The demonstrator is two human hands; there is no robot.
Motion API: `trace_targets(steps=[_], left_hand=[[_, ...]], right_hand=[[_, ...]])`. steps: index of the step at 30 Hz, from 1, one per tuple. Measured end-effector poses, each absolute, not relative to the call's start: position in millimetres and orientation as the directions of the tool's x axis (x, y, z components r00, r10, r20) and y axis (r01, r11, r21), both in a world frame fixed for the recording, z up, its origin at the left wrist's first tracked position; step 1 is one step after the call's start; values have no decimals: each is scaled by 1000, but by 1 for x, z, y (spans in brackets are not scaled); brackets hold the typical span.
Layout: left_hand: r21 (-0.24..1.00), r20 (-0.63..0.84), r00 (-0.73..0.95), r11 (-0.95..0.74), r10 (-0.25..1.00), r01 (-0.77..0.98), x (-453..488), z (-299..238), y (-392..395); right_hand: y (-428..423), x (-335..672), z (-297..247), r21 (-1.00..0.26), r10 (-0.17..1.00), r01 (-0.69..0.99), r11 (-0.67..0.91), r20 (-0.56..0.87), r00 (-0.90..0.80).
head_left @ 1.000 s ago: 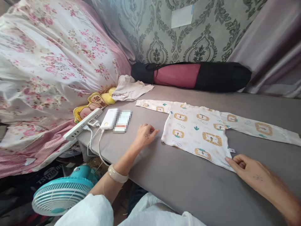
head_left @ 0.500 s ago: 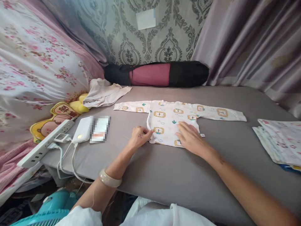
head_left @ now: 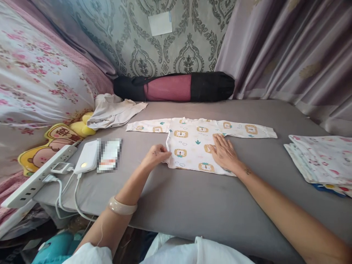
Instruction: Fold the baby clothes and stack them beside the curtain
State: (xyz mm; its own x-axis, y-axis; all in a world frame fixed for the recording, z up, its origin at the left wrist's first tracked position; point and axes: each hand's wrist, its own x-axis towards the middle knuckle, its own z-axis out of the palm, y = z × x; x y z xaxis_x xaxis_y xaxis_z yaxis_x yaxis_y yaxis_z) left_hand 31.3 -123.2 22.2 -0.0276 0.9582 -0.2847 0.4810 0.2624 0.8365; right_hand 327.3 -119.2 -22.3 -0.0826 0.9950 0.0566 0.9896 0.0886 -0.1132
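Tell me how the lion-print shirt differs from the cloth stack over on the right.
The lion-print shirt lies spread with sleeves out; the cloth stack is layered. The shirt shows tan lions; the stack's top has pinkish figures. The right hand rests on the shirt, not the stack. Both are patterned, pale and on the grey surface.

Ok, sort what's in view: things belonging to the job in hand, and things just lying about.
In hand:
- printed shirt, spread flat
- left hand, at its side edge
- right hand, on its front

Apparently lying about:
- power strip
- white plugged-in device
- crumpled pale cloth
- black-and-pink roll
- folded fabrics, possibly related
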Motion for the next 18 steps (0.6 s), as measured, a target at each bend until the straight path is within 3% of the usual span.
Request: trace_targets(steps=[5, 9, 18], left_hand=[[862, -504, -47, 506, 863, 35, 39, 21, -93], [811, -568, -98, 537, 817, -231, 46, 20, -61], [838, -534, -185, 486, 825, -248, 47, 12, -17]], right_hand=[[-121, 329, -26, -96, 993, 991, 93, 88, -84], [-119, 330, -31, -81, 988, 992, 100, 122, -90], [-119, 330, -33, -48, 983, 993, 105, 158, -96]])
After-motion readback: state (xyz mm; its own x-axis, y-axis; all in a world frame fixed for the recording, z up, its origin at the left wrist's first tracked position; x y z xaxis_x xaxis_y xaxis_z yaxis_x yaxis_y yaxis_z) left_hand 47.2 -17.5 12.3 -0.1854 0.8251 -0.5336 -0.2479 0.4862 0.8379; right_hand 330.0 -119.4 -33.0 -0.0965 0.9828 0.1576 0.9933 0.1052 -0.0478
